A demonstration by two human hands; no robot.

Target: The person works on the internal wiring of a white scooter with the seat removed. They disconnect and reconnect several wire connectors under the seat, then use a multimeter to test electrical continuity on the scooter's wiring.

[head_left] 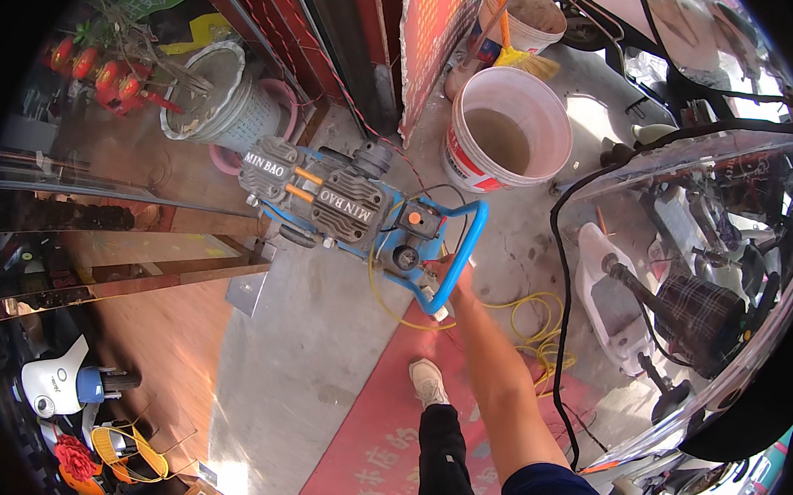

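Note:
An air compressor [345,203] stands on the grey floor, with dark finned motor heads, two orange pipes and a blue frame. Its blue loop handle [476,225] points to the right. My right arm reaches up from the lower edge, and my right hand [456,275] is at the handle's near end, beside the fittings below a round black gauge [406,258]. The handle bar partly covers this hand, so its fingers do not show well enough to tell their grip. A yellow hose [537,321] lies coiled right of the hand. My left hand is out of view.
A white bucket [510,132] holding murky water stands beyond the handle, near a yellow broom [528,63]. Scooters behind a clear plastic cover [686,265] fill the right side. A glass door's wooden frame [122,282] is at left, a red mat [377,419] underfoot.

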